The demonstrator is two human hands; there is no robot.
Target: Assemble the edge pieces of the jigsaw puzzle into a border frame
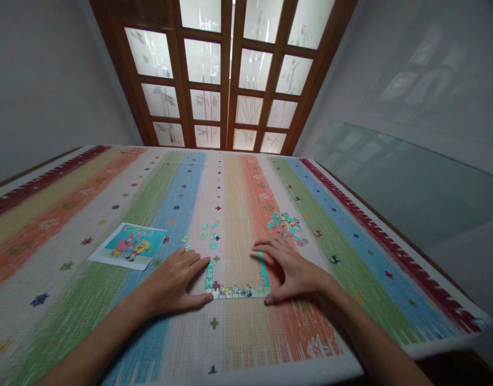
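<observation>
A partly joined jigsaw puzzle (240, 292) lies flat in front of me, a U-shaped border with a bottom row and two short teal sides. My left hand (177, 281) rests at its left side, thumb at the lower left corner and fingers stretched toward the left edge. My right hand (287, 268) arches over the right side, thumb by the lower right corner and fingers spread near the top of that edge. Neither hand grips a piece. Several loose teal puzzle pieces (209, 234) lie just beyond, between the hands.
A heap of mixed puzzle pieces (286, 224) sits beyond my right hand. To the left lies a printed cartoon picture (134, 246). A striped cloth (238, 214) covers the bed-like surface. Behind it stands a wooden door (226, 86) with frosted panes, between pale walls.
</observation>
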